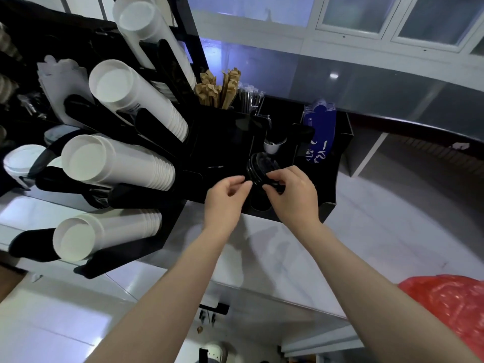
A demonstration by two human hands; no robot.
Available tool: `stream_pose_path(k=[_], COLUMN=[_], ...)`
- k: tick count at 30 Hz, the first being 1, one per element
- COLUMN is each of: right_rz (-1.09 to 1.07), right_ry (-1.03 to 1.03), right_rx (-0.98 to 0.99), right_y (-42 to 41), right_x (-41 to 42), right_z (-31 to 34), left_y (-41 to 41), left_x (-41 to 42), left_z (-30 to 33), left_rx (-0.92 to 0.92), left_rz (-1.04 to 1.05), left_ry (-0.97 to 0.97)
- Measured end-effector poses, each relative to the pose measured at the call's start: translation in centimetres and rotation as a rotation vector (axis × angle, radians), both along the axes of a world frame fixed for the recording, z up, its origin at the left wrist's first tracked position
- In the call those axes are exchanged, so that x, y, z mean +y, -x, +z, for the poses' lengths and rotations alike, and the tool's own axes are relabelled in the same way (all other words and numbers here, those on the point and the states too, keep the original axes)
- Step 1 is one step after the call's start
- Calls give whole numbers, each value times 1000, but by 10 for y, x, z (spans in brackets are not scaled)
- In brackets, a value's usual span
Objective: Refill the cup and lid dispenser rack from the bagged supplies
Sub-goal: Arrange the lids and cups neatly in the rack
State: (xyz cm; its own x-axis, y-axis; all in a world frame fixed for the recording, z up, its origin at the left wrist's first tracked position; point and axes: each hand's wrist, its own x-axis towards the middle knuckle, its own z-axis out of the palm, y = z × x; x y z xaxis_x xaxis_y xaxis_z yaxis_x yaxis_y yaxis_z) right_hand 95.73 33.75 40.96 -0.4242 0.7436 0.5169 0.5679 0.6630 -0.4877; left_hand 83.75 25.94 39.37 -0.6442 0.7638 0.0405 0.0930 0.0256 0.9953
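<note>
Head view: a stack of black lids [260, 169] is pinched at a slot of the black dispenser rack [225, 142] on the white counter [366, 231], fingers of the left hand [226, 193] and right hand [290, 191] curled round its edges, white cup stacks [117, 161] lying in the tubes at left.

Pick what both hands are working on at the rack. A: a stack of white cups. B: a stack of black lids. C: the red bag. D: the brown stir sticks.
B: the left hand and right hand flank the black lids at the rack's lid slot.
</note>
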Motion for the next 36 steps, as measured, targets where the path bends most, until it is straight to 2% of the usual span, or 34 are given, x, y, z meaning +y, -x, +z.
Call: stream_pose_path(k=[3,5,13,16,18,20,25,32,36], right_rz=[53,75,118,78,24,-5,-71,-64,-107], right_ry=[16,28,117,146,177,197,162,-110,-226], right_rx=[11,15,65,169,246,237,89,-445,-583], right_y=[4,6,9,11,9,7,4,13,16], right_x=[-4,-7,-12,-10,-1,8,19,27,31], right_z=[0,0,0,1,5,7,1,-24,-39], left_y=[1,3,18,24,29,34,48,53,57], left_x=[6,6,3,-1,-4,-7,-6,-7,-10], left_z=[4,2,0,2,0,-2,2,0,-2], left_rx=[-198,-242,-187,-120,-142,-193,-339,-452,-454], left_rz=[2,16,3,-5,1,26,104,209,221], left_ry=[-26,-23,-10,-14,-8,-1,-42,-57,-51])
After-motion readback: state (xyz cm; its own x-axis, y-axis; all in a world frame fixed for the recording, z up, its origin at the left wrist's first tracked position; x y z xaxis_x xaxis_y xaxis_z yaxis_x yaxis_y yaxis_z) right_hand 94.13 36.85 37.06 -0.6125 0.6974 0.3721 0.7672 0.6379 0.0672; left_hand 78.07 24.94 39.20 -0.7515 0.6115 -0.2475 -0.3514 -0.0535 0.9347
